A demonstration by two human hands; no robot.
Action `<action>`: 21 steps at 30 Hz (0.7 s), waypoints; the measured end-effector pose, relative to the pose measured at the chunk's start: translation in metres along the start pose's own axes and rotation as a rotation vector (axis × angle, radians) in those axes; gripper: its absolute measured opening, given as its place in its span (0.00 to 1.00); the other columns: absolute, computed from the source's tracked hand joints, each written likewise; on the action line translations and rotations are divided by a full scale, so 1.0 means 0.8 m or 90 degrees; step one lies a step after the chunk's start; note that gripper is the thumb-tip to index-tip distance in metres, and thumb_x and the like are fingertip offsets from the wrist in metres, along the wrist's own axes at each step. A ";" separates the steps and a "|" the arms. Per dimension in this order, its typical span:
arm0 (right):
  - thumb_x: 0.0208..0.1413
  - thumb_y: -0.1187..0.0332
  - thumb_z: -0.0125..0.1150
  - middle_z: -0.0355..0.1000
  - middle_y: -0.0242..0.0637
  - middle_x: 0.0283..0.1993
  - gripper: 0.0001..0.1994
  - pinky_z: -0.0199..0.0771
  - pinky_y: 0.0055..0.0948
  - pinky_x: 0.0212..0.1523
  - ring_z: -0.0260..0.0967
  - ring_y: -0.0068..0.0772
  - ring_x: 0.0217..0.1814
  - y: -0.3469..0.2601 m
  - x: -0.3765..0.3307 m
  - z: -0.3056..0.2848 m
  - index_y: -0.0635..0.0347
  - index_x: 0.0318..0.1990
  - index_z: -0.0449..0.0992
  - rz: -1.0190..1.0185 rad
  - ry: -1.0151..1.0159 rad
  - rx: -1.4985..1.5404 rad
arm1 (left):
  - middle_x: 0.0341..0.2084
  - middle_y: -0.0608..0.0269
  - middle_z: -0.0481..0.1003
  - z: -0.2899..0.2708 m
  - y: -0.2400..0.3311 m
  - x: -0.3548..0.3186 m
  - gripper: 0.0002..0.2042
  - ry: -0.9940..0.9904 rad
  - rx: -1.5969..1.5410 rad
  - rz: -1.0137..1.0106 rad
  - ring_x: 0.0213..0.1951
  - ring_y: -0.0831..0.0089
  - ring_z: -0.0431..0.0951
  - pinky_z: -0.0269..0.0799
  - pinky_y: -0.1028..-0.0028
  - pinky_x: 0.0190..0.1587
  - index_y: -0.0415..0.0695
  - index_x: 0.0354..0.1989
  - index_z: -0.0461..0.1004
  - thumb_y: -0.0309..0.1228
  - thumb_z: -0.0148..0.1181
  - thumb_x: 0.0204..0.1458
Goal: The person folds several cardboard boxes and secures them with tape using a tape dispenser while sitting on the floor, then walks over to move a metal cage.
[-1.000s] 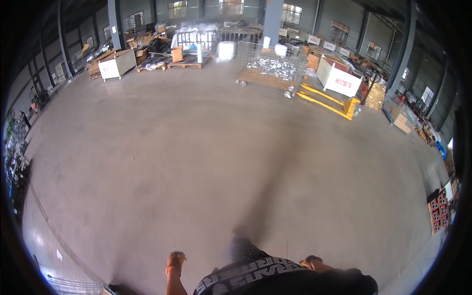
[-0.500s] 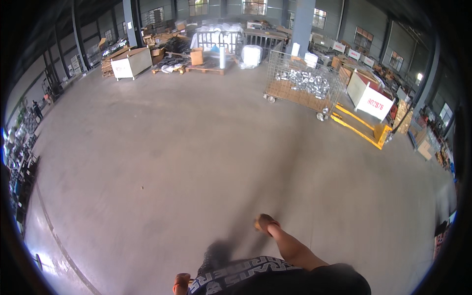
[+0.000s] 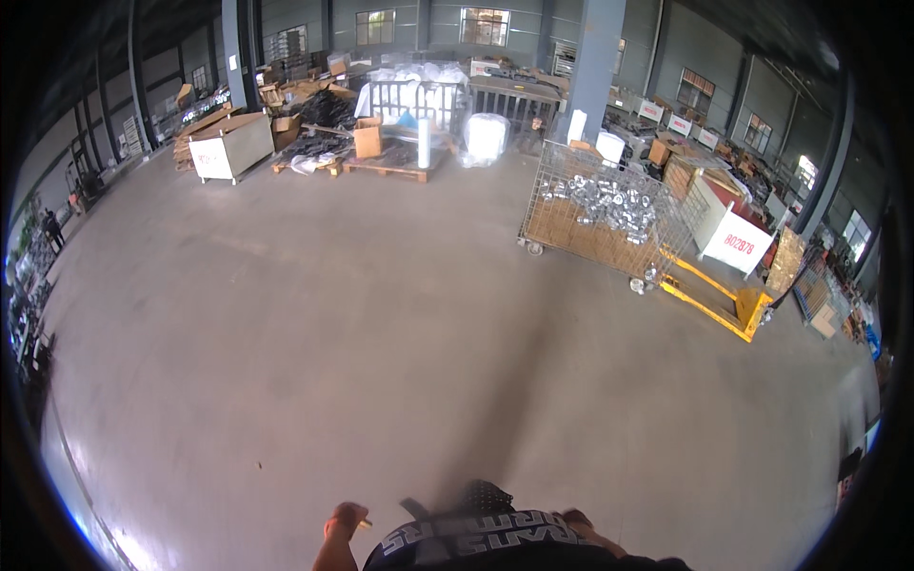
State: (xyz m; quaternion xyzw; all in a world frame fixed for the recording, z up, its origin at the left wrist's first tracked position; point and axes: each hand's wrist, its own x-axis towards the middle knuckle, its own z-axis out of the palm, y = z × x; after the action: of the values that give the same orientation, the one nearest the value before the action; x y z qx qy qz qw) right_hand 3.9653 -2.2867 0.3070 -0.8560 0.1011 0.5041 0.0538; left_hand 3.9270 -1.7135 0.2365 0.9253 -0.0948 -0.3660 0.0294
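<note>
My left hand (image 3: 346, 520) hangs low beside my dark printed shirt (image 3: 476, 538), its fingers curled. A small pale tip shows at its fingers; what it belongs to I cannot make out. On the other side of the shirt, my right hand (image 3: 575, 520) is partly covered by the cloth, and its fingers are too hidden to read. Both hands are over the grey concrete floor (image 3: 333, 371), touching nothing else visible. Ahead to the right stands a wheeled wire cage cart (image 3: 581, 233) holding shiny metal parts (image 3: 614, 205).
A yellow pallet jack (image 3: 724, 309) lies beside the cart, with a white metal bin (image 3: 733, 238) behind it. A blue-grey column (image 3: 595, 71) rises behind the cart. Farther back are another white bin (image 3: 228, 149), a wooden pallet (image 3: 386, 169) and a plastic-wrapped bundle (image 3: 486, 138). A person (image 3: 52, 228) stands far left.
The cart and pallet jack appear nearer and lower in view. My right hand has swung back from out front to beside the shirt; my left hand has come slightly forward.
</note>
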 end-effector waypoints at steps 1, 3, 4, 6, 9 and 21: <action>0.53 0.67 0.50 0.72 0.44 0.46 0.12 0.70 0.39 0.48 0.71 0.42 0.47 0.013 0.014 -0.021 0.51 0.45 0.74 0.045 -0.011 0.022 | 0.43 0.57 0.76 -0.049 -0.013 0.057 0.17 0.048 -0.084 -0.007 0.49 0.64 0.73 0.68 0.67 0.50 0.47 0.40 0.78 0.44 0.51 0.47; 0.52 0.67 0.52 0.72 0.43 0.45 0.12 0.70 0.38 0.48 0.71 0.41 0.47 0.040 0.041 -0.065 0.51 0.44 0.75 0.121 -0.027 0.061 | 0.48 0.58 0.72 -0.229 0.035 0.128 0.19 -0.025 -0.443 -0.183 0.51 0.64 0.71 0.67 0.67 0.51 0.49 0.50 0.71 0.40 0.51 0.48; 0.51 0.67 0.52 0.73 0.43 0.45 0.12 0.70 0.38 0.48 0.71 0.41 0.48 0.029 0.065 -0.097 0.50 0.44 0.75 0.125 -0.031 0.060 | 0.49 0.60 0.71 -0.266 0.019 0.151 0.19 0.052 -0.425 -0.166 0.51 0.66 0.70 0.67 0.70 0.50 0.50 0.51 0.68 0.36 0.49 0.50; 0.50 0.68 0.53 0.73 0.42 0.45 0.12 0.70 0.37 0.48 0.71 0.40 0.48 0.017 0.106 -0.158 0.50 0.43 0.75 0.119 -0.032 0.065 | 0.48 0.64 0.69 -0.324 0.010 0.211 0.17 0.183 -0.287 -0.076 0.51 0.70 0.69 0.66 0.74 0.49 0.52 0.52 0.64 0.31 0.46 0.52; 0.48 0.68 0.55 0.73 0.40 0.45 0.11 0.70 0.36 0.48 0.71 0.38 0.48 -0.034 0.186 -0.275 0.49 0.41 0.76 0.050 -0.023 0.022 | 0.42 0.65 0.70 -0.352 -0.020 0.311 0.10 0.234 -0.230 0.021 0.48 0.72 0.69 0.66 0.77 0.46 0.51 0.43 0.66 0.29 0.45 0.52; 0.42 0.66 0.58 0.75 0.46 0.38 0.13 0.72 0.34 0.43 0.73 0.44 0.43 -0.384 0.438 -0.948 0.58 0.38 0.77 -0.271 0.340 0.207 | 0.33 0.53 0.78 -0.433 -0.123 0.565 0.13 -0.073 -0.793 -0.498 0.35 0.68 0.79 0.74 0.67 0.37 0.39 0.30 0.77 0.33 0.47 0.48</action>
State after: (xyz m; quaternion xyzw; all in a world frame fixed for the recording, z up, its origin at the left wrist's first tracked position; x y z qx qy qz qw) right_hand 4.8468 -2.1768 0.3666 -0.9395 0.0098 0.2181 0.2641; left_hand 4.5016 -1.7115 0.1738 0.6826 0.4659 -0.3836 0.4121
